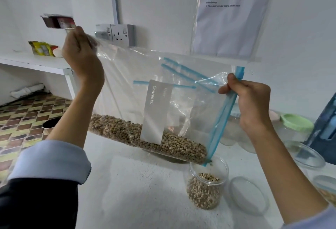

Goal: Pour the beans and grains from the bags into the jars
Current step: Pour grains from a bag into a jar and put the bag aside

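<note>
— Left hand (80,55)?
— Raised high, pinching bottom corner of clear zip bag (145,86).
— Right hand (249,99)?
— Lower, fingers curled round blue zip strip (225,112) at bag mouth.
— Beans (149,136)?
— Heaped along bag's lower edge, between both hands, sloping toward open corner.
— Jar (207,183)?
— Upright on white desk (138,183), below right hand, bag corner dipping into mouth. Partly filled.
— Nearby?
— Clear lid (248,195) flat on desk, just right of jar.

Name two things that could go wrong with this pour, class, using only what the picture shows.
1. The zip bag meets the jar only at one low corner, so beans might spill onto the counter.
2. The left hand and right hand only pinch the bag's edges; a slip could dump the load.
</note>
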A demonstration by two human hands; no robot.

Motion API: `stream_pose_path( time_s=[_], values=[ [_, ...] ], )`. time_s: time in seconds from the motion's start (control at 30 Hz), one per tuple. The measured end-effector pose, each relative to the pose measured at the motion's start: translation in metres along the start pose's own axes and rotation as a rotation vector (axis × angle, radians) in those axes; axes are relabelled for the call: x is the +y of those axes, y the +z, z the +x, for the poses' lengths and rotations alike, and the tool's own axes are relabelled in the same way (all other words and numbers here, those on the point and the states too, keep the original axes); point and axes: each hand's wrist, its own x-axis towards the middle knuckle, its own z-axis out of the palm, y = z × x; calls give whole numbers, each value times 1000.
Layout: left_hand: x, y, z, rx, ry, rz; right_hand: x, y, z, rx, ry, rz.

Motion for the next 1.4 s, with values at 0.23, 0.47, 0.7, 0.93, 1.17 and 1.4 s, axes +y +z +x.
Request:
stream_pose_path(
  time_s=[0.23,0.47,0.7,0.93,1.17,1.4],
  values=[
    [2,-3,-2,3,1,8,-1,1,-1,11,-4,-3],
    [0,-5,-3,-4,-29,8,9,1,-5,36,-52,-57],
    [0,-6,-6,-12,-67,-14,8,5,-5,-5,-63,-60],
    [-1,-9,-5,-2,-88,-26,9,7,-6,-9,-71,-25],
    [0,-7,-6,-9,-67,-18,13,9,-8,26,-84,-7],
    [0,-8,-8,-16,-70,-28,15,7,-8,72,-102,15]
  ],
)
